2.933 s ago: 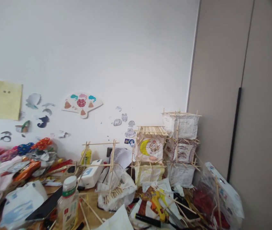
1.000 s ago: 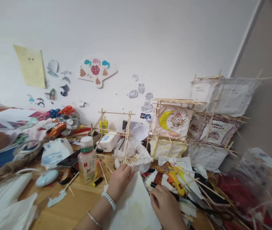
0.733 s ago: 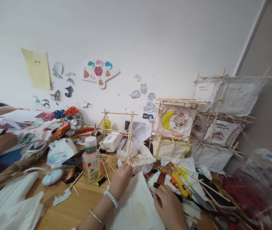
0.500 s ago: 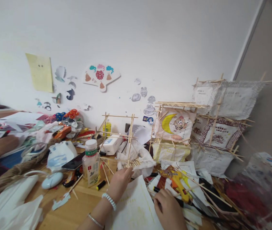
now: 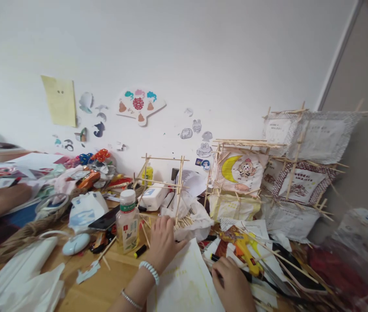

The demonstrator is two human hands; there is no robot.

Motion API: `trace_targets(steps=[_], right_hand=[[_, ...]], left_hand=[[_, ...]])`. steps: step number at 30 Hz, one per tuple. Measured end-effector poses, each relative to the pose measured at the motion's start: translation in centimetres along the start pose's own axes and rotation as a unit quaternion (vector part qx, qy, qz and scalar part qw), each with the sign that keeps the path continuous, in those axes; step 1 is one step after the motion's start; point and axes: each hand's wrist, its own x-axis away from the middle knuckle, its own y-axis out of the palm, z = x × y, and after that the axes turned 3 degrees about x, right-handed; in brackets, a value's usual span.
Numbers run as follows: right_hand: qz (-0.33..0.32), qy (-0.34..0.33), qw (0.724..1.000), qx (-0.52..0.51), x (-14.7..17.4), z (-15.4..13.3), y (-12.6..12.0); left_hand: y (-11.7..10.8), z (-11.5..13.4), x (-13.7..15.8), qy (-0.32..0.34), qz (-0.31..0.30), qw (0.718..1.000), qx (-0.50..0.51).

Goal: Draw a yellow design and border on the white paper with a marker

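Note:
My left hand (image 5: 164,243) lies at the upper left edge of a white sheet of paper (image 5: 187,284) with faint yellow lines. Its fingers point forward and the thumb is spread. Just beyond stand a frame of thin wooden sticks (image 5: 179,195) and a white plastic bag (image 5: 200,216) with sticks in it. On the sheet's right edge, my right hand (image 5: 232,281) is curled round a dark marker (image 5: 214,258); only one end shows above the fingers. A black and yellow marker cap (image 5: 140,251) lies by the plastic bottle (image 5: 128,223).
A yellow glue gun (image 5: 247,255) lies amid paper scraps and sticks on the right. Behind it stand paper-covered stick lanterns (image 5: 239,173). Left are a mouse (image 5: 76,245), a phone (image 5: 106,219) and rope (image 5: 24,238). Another person's hand (image 5: 13,197) is at far left.
My left hand has moved slightly left, its fingers straightening and the thumb spreading apart. My right hand stays by the sheet's edge. The whole view has shifted slightly.

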Motion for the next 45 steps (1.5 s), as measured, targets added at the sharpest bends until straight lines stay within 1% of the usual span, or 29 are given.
trace_targets(steps=[2,4,10,15,21,23,26,28,30,32,34,37,39,41,45], right_hand=[[0.004,-0.003,1.0,-0.004,0.0,0.1,0.1],[0.008,-0.007,1.0,-0.007,0.0,0.2,0.1],[0.029,-0.026,0.999,-0.008,0.2,0.3,0.0],[0.027,-0.03,0.999,-0.01,0.2,0.3,-0.1],[0.046,-0.041,0.998,-0.015,0.1,0.4,0.1],[0.064,-0.059,0.996,-0.019,-0.2,-0.2,-0.3],[0.094,-0.121,0.988,0.0,-1.2,-2.2,-0.9],[0.08,-0.168,0.982,0.013,-2.1,-4.1,-1.0],[0.049,-0.206,0.977,0.015,-3.0,-6.0,-0.7],[0.028,-0.209,0.978,0.013,-3.9,-7.5,-0.1],[0.025,-0.197,0.98,0.006,-4.5,-8.4,0.8],[0.022,-0.198,0.98,-0.007,-4.9,-8.9,1.6],[0.017,-0.201,0.979,-0.016,-4.8,-8.9,1.8],[0.017,-0.193,0.981,-0.026,-4.5,-9.0,1.7],[0.02,-0.185,0.982,-0.034,-4.3,-9.0,1.1]], left_hand=[[0.2,0.0,0.2,0.011,0.023,1.0,-0.016],[0.4,-0.1,0.4,0.02,0.033,0.999,-0.028],[0.7,-0.5,0.4,0.011,0.044,0.998,-0.034],[0.7,-0.4,0.3,0.008,0.043,0.998,-0.039],[1.0,-0.6,0.5,0.003,0.043,0.998,-0.044],[1.1,-0.6,0.5,0.008,0.048,0.998,-0.039],[1.3,-0.3,0.6,0.019,0.052,0.998,-0.031],[1.4,-0.1,0.8,0.044,0.051,0.997,-0.028],[1.7,0.0,1.0,0.084,0.057,0.995,-0.026],[2.1,-0.1,1.2,0.119,0.077,0.99,-0.025],[2.5,-0.3,1.4,0.129,0.099,0.986,-0.029],[2.8,-0.6,1.5,0.142,0.108,0.983,-0.047],[3.0,-0.8,1.5,0.16,0.107,0.98,-0.058],[3.2,-0.8,1.4,0.159,0.112,0.979,-0.054],[3.3,-0.7,1.4,0.134,0.114,0.984,-0.022]])
